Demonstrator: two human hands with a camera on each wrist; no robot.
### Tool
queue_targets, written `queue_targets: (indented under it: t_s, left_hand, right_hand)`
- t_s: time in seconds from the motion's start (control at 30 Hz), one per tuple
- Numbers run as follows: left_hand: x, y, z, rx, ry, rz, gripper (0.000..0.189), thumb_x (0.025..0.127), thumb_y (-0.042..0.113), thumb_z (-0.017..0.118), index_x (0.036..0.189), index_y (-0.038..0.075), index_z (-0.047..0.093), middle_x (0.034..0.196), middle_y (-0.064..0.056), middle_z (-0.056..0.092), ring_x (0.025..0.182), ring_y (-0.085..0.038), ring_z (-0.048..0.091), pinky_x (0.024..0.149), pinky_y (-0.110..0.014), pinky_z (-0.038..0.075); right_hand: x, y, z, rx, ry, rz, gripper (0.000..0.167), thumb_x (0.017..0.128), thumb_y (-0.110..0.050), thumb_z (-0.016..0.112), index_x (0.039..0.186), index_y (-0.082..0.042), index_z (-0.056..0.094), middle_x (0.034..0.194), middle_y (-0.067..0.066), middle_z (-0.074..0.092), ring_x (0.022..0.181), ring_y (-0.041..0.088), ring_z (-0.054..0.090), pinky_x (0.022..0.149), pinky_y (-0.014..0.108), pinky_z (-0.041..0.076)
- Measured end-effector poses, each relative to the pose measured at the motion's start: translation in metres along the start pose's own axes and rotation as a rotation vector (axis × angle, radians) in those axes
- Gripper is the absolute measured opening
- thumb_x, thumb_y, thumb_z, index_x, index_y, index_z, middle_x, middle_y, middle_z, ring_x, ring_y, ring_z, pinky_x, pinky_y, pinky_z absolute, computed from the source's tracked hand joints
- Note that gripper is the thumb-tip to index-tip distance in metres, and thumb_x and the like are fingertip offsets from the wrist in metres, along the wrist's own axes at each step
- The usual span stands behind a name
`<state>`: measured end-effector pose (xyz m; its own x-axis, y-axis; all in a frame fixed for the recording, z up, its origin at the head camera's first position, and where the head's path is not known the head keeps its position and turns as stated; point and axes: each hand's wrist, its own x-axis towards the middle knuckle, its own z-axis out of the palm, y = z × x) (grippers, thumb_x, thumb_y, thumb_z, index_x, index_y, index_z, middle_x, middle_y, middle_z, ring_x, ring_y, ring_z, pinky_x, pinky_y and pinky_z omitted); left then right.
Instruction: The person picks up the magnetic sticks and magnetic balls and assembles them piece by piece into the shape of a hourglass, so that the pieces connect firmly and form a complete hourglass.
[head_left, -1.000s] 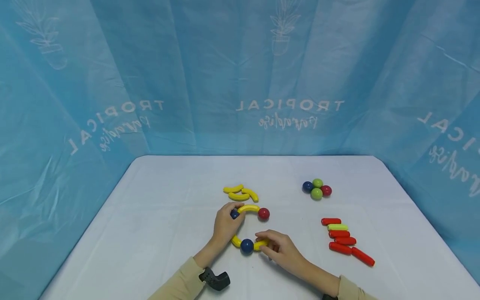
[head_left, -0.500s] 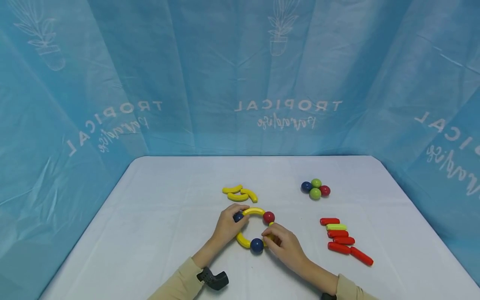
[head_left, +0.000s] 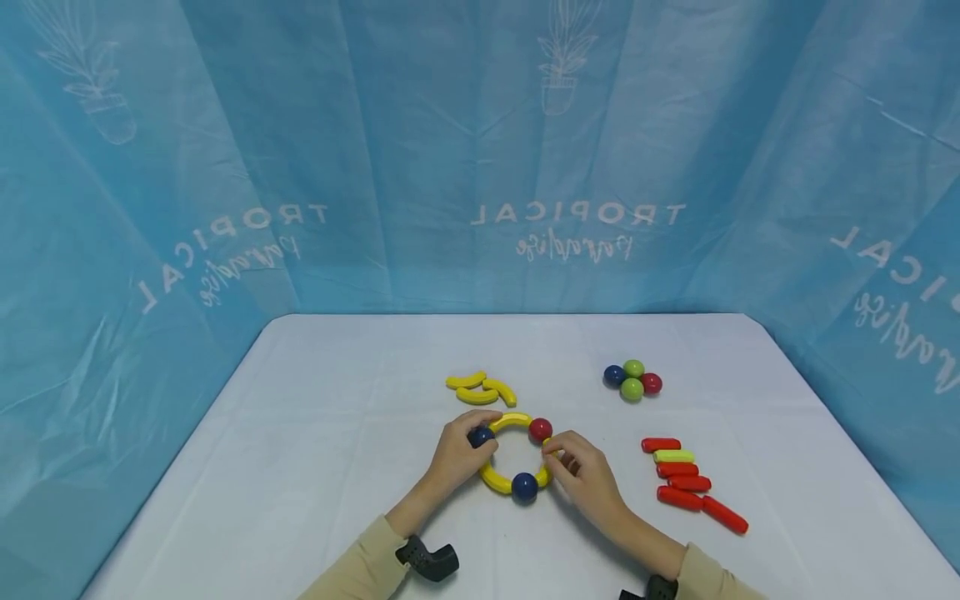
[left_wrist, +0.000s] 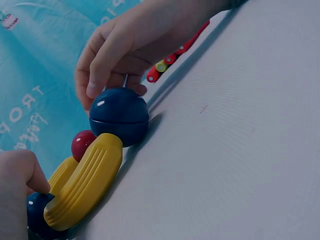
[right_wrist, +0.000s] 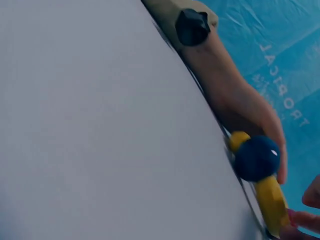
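Observation:
A ring of yellow curved sticks and coloured balls lies on the white tabletop in the head view. My left hand [head_left: 455,452] grips the blue ball [head_left: 481,437] on its left side, thumb and fingers on either side. At the ring's right, my right hand [head_left: 588,477] pinches the yellow curved stick [head_left: 544,476], partly covered by the fingers. That stick sits between the red ball [head_left: 540,430] and the near blue ball [head_left: 524,487]. A further yellow curved stick [head_left: 513,419] forms the far arc. In the left wrist view, another yellow curved stick [left_wrist: 90,182] meets the near blue ball.
Loose yellow curved sticks [head_left: 477,397] lie just beyond the ring. A cluster of blue, green and red balls [head_left: 632,389] rests at back right. Several red straight sticks [head_left: 679,498] and a green one [head_left: 673,457] lie right of my right hand. A blue curtain [head_left: 390,167] surrounds the table.
My right hand has moved right and away from me along the ring's right side. The near blue ball shifted right, and the right stick now bridges to the red ball. My left hand shifted slightly right.

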<state>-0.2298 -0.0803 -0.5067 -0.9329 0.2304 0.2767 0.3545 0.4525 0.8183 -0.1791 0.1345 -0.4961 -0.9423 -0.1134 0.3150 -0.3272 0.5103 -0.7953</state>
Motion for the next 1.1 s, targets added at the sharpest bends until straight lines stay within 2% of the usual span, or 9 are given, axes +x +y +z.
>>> queue_targets:
  t_s: [0.2,0.27,0.4,0.5,0.6,0.77,0.9,0.97,1.1]
  left_hand:
    - [-0.001,-0.001,0.003,-0.015,-0.010,0.021,0.043,0.076,0.003,0.067,0.119,0.008,0.066,0.118,-0.003,0.062,0.117,-0.020,0.057,0.102,-0.040,0.045]
    - [-0.002,0.000,0.003,-0.028,-0.011,0.034,0.044,0.076,0.002,0.066,0.120,0.006,0.066,0.117,-0.005,0.062,0.116,-0.021,0.057,0.100,-0.041,0.046]
    - [-0.003,0.001,0.003,-0.029,-0.015,0.050,0.045,0.076,0.002,0.066,0.121,0.004,0.065,0.116,-0.005,0.062,0.114,-0.021,0.057,0.098,-0.040,0.048]
    - [-0.003,0.000,0.002,-0.011,-0.022,0.050,0.045,0.076,0.003,0.067,0.121,0.004,0.065,0.116,-0.004,0.062,0.109,-0.019,0.058,0.092,-0.031,0.050]
    - [-0.003,-0.001,0.002,0.001,-0.026,0.047,0.044,0.077,0.004,0.068,0.121,0.005,0.065,0.115,-0.004,0.062,0.104,-0.017,0.058,0.083,-0.022,0.050]
    - [-0.004,0.000,0.002,0.004,-0.015,0.051,0.043,0.076,0.004,0.068,0.119,0.005,0.066,0.113,-0.005,0.062,0.101,-0.017,0.058,0.078,-0.019,0.049]
    - [-0.003,0.000,0.002,0.011,-0.005,0.062,0.042,0.076,0.003,0.068,0.118,0.005,0.066,0.112,-0.005,0.063,0.098,-0.017,0.058,0.076,-0.019,0.048]
    - [-0.003,0.000,0.003,0.023,-0.001,0.061,0.042,0.075,0.003,0.068,0.118,0.005,0.066,0.111,-0.005,0.063,0.097,-0.017,0.058,0.075,-0.019,0.048]
    - [-0.001,0.000,0.003,0.067,0.004,0.053,0.042,0.076,0.006,0.069,0.118,0.008,0.067,0.112,-0.003,0.063,0.096,-0.015,0.057,0.076,-0.019,0.048]
  right_hand:
    - [0.006,0.016,-0.029,-0.109,0.123,-0.030,0.015,0.083,-0.003,0.068,0.097,-0.010,0.068,0.093,0.002,0.068,0.082,0.010,0.054,0.069,0.020,0.049]
    - [0.006,0.023,-0.042,-0.157,0.174,-0.014,0.019,0.081,0.001,0.068,0.098,-0.008,0.068,0.097,0.003,0.068,0.090,0.014,0.055,0.076,0.022,0.049]
    - [0.004,0.035,-0.069,-0.262,0.276,0.044,0.023,0.076,0.005,0.068,0.098,-0.004,0.068,0.103,0.012,0.067,0.097,0.027,0.053,0.084,0.036,0.044]
    - [0.002,0.045,-0.084,-0.336,0.290,0.099,0.026,0.074,0.004,0.068,0.099,0.000,0.067,0.105,0.020,0.065,0.098,0.036,0.053,0.084,0.047,0.041]
    - [-0.001,0.053,-0.092,-0.380,0.242,0.147,0.030,0.075,0.002,0.069,0.104,0.002,0.066,0.107,0.023,0.063,0.099,0.038,0.054,0.085,0.051,0.043]
    - [-0.001,0.061,-0.095,-0.389,0.171,0.169,0.031,0.077,-0.001,0.068,0.108,0.000,0.064,0.105,0.020,0.065,0.094,0.031,0.056,0.082,0.047,0.049]
    - [0.001,0.063,-0.093,-0.391,0.187,0.152,0.028,0.077,-0.001,0.069,0.105,-0.002,0.066,0.099,0.016,0.068,0.091,0.028,0.058,0.080,0.044,0.050]
    - [0.003,0.062,-0.092,-0.374,0.216,0.121,0.026,0.077,-0.001,0.071,0.103,-0.002,0.067,0.096,0.014,0.068,0.089,0.026,0.059,0.078,0.039,0.051]
    - [0.011,0.057,-0.086,-0.293,0.278,-0.004,0.028,0.075,0.004,0.073,0.101,0.001,0.067,0.093,0.011,0.068,0.085,0.023,0.060,0.071,0.020,0.050]
